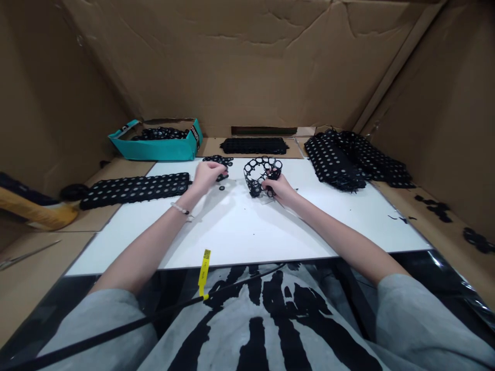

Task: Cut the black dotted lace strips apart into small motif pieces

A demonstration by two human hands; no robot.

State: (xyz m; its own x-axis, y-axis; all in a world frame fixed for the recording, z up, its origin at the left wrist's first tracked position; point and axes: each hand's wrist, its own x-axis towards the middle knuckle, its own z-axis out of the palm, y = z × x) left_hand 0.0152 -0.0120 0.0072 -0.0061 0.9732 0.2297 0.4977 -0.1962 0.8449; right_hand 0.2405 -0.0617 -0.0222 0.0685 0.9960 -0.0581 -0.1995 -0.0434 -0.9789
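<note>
Right hand (279,188) held curled black mesh (253,186); left hand (209,174), fingers narrowed, was at small black pieces (223,161) on white surface (240,232).

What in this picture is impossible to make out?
All in the head view:
- What the left hand pinches, if anything: its own fingers and blur hide it.
- Some of the right hand's fingertips: hidden behind the black ring-mesh band.
- The bottom of the teal box: hidden by its front wall.
- The print on the yellow tag: too small.
- The rest of the thin metal tool: cut off by the left edge.
</note>
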